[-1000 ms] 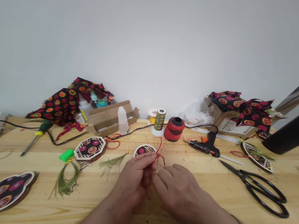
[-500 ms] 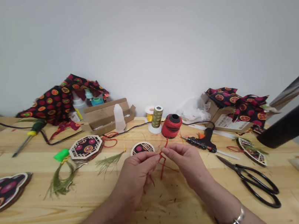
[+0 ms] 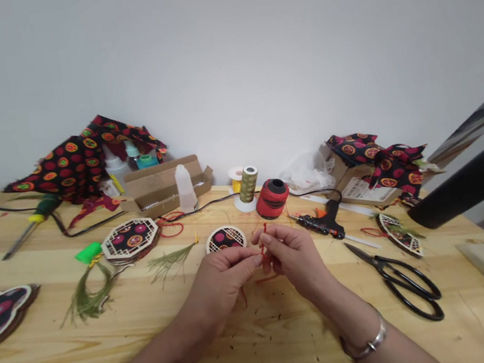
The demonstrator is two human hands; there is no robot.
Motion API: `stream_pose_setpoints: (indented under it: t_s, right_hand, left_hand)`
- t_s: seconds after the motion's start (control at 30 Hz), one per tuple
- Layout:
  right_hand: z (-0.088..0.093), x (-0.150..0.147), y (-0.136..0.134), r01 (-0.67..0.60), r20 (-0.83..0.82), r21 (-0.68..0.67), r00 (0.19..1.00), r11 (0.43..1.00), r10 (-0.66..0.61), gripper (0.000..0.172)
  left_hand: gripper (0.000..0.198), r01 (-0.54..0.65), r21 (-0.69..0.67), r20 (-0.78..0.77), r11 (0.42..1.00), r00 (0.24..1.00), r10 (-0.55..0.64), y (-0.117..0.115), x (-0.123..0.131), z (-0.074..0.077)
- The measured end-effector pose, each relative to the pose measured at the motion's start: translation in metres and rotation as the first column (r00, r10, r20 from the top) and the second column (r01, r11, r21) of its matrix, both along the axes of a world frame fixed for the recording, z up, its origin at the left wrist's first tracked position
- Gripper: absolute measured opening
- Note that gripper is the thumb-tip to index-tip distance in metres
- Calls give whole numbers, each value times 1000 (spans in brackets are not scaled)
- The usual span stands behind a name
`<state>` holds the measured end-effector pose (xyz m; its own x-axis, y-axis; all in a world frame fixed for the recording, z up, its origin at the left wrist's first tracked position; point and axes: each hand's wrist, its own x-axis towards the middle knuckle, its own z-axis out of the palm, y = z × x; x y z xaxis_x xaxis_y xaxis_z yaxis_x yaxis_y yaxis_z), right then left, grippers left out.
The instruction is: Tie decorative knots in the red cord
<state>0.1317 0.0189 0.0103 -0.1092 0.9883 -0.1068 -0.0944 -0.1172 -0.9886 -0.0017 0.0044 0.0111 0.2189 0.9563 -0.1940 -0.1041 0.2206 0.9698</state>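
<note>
Head view: one red cord (image 3: pixel 264 226), held above the surface (image 3: pixel 151 307), fingers of left hand (image 3: pixel 220 277) and right hand (image 3: pixel 295 252) pinched closed on it. Presumably light, soft and limp, best gripped between fingertips; long axis bent, one short end pointing up and far, another strand trailing near, below the left hand.

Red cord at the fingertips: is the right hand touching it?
Touching. The head view shows the right hand pinching the red cord between thumb and fingers, a short end poking up above the thumb tip.
</note>
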Motion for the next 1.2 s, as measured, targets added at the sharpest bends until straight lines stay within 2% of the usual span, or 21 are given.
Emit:
stream_pose_setpoints:
  t_s: [0.1,0.3,0.7,0.87,1.0,1.1,1.2]
  right_hand:
    - [2,3,2,-33,25,71,999,997,31,20]
    - [1,6,2,-19,117,132,993,991,3,23]
    - [1,7,2,-23,113,139,994,990,7,22]
    - [2,5,1,-29,100,69,995,997,22,25]
    - [-1,5,0,-77,-5,-47,997,996,77,34]
    - [-2,6,0,-136,-72,-94,989,986,129,30]
    - [-1,7,0,-141,-77,-114,988,983,132,24]
  left_hand:
    - [11,-36,-47,-25,998,999,35,-1,0,1]
    - [18,-47,-113,-41,993,998,42,-3,0,3]
    - [18,-19,-122,-67,992,998,11,-5,-1,2]
    - [17,-31,-160,-15,987,999,29,-3,-1,1]
    - [18,-46,-147,49,988,997,54,0,-1,-2]
    - [20,-71,-155,63,985,995,81,1,-1,-4]
    - [24,-81,-160,53,984,994,91,1,-1,-6]
